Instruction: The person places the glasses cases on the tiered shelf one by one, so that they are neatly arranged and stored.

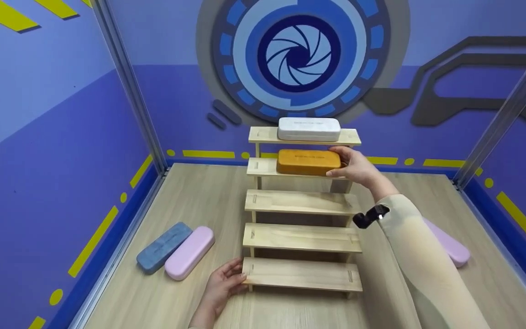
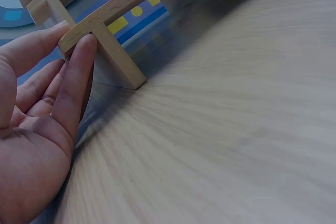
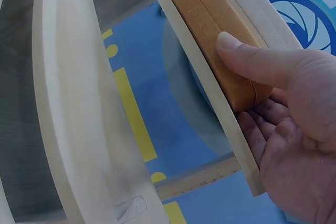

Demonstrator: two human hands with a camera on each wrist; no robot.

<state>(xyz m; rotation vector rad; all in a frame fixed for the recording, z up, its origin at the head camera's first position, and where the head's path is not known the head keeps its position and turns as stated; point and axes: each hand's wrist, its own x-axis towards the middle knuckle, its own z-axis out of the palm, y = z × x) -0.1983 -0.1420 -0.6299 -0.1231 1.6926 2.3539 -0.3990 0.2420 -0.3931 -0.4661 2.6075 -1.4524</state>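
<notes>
1. Behind everything stand blue and purple walls (image 1: 167, 105), the back one bearing a big round emblem (image 1: 297, 55) with an aperture-like centre.
2. Across the floor of the booth spreads a pale wood-grain surface (image 1: 199, 192).
3. On that surface, in the middle, stands a stepped wooden rack (image 1: 302, 240) with five narrow shelves, the lower three bare of cases.
4. From the right side reaches a light-coloured sleeve (image 1: 420, 251), partly covering the pink case listed last but one.
5. At the second shelf from the top, the right hand (image 1: 356, 169) grips the right end of the orange case, thumb against its near face and fingers curled round behind.
6. At the lowest shelf, the left hand (image 1: 221, 288) pinches the board's left end between thumb and fingers.
7. On the second shelf from the top lies the orange case (image 1: 307, 162), long side along the board, with bare wood to its left.
8. On the top shelf sits a white case (image 1: 308, 129), just above and behind the orange one.
9. Left of the rack, a blue case (image 1: 165, 247) and a pink case (image 1: 190, 253) lie slanted side by side.
10. Right of the rack lies another pink case (image 1: 452, 246).
11. At the right sleeve's cuff sits a small black device (image 1: 371, 216).
</notes>
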